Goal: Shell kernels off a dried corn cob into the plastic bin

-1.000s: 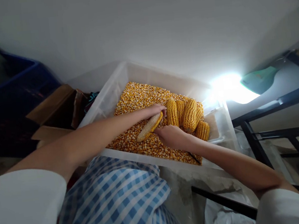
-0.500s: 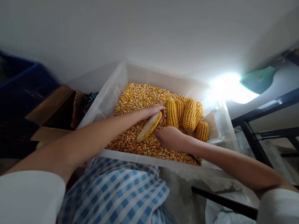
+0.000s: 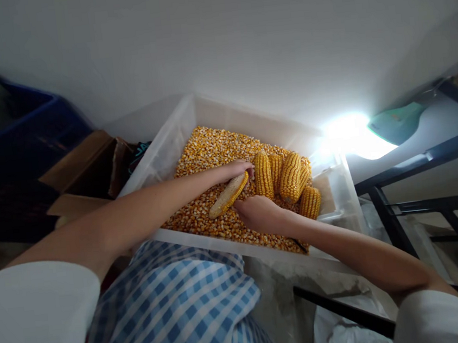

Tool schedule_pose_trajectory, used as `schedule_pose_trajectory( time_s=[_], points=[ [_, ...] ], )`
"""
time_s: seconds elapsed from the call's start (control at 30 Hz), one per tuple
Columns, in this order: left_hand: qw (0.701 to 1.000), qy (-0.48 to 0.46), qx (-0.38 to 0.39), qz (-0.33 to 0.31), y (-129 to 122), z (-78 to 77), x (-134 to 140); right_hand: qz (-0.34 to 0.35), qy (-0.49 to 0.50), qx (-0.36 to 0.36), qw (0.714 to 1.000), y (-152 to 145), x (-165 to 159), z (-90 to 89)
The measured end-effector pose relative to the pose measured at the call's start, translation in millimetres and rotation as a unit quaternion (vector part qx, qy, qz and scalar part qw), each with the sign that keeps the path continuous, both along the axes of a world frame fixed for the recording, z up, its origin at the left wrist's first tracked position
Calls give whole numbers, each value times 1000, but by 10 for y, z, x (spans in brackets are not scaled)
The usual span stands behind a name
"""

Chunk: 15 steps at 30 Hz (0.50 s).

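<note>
The bin (image 3: 175,128) looks like cloudy translucent plastic; the corn cob (image 3: 228,194) is dry and bumpy; the cardboard box (image 3: 85,165) is matt.

Clear plastic bin (image 3: 175,130), loose corn kernels (image 3: 206,149), whole corn cobs (image 3: 290,176) on top

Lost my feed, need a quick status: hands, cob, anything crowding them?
Left hand grips the pale cob at its far end. Right hand closed at its near side, over loose kernels. Whole cobs stacked close alongside in the clear bin.
</note>
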<state>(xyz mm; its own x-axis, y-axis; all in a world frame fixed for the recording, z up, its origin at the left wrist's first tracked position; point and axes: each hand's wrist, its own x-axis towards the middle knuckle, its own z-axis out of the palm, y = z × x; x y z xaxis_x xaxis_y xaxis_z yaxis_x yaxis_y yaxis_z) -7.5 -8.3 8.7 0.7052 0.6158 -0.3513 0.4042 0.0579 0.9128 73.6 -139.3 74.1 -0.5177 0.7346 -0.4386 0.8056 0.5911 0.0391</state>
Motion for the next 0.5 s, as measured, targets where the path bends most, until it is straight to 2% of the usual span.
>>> schedule_pose_trajectory(
  time_s=[0.27,0.5],
  points=[
    [1000,-3,18,-15,56,-77,7,-16,-23,-4,1000,-30,-43,-26],
    [997,9,80,-2,62,-55,54,-33,-17,12,999,-82,-81,-106]
  ],
)
